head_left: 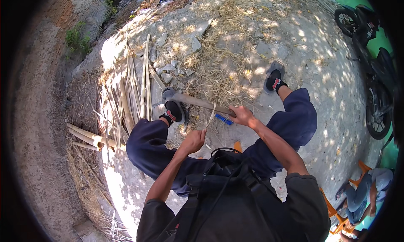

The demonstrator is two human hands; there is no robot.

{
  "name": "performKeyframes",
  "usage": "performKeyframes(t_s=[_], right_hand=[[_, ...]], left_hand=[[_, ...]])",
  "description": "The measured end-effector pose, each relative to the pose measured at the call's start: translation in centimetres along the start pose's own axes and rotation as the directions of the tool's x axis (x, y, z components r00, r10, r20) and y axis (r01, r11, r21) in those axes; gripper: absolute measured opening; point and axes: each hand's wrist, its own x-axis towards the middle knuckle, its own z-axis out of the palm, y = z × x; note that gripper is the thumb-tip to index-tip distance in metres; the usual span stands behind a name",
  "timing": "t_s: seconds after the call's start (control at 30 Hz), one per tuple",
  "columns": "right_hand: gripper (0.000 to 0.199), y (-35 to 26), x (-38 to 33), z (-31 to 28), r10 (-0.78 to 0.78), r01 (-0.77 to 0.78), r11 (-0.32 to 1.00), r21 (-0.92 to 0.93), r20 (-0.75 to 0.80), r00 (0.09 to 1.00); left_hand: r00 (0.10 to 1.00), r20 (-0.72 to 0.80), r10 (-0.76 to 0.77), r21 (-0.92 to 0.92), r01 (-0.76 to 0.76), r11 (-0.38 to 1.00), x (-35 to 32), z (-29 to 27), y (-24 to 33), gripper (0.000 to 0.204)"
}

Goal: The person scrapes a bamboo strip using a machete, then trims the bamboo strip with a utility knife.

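My left hand [193, 142] is closed around the lower end of a thin pale strip [212, 114], which looks like split bamboo. The strip points up and away, its upper part crossing a long brown bar [195, 101]. That bar looks like wood and reaches from beside my left foot to my right hand [242, 115], whose fingers are wrapped round its right end. Just below the bar, near my right hand, lies a small blue object [223, 119] whose kind I cannot make out. Both hands are between my spread legs.
A heap of bamboo strips [134, 86] lies left of my left foot, with thicker bamboo poles [90, 136] nearer. Pale shavings [231, 61] cover the ground ahead, beside broken stones [168, 73]. Motorcycles [376, 94] stand at the right; a seated person [357, 200] is at lower right.
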Motion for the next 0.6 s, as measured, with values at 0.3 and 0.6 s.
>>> performKeyframes(t_s=[0.3, 0.6], right_hand=[[0.031, -1.8, 0.2, -0.9, 0.123, -0.121, 0.992, 0.041, -0.078, 0.989], [0.034, 3.8, 0.3, -1.2, 0.17, -0.174, 0.982, -0.07, -0.056, 0.984]], left_hand=[[0.997, -0.015, -0.071, -0.036, 0.071, 0.997, -0.1, -0.3, -1.8, 0.056], [0.993, 0.093, 0.069, 0.051, -0.074, 0.996, -1.0, -0.6, -2.6, 0.046]])
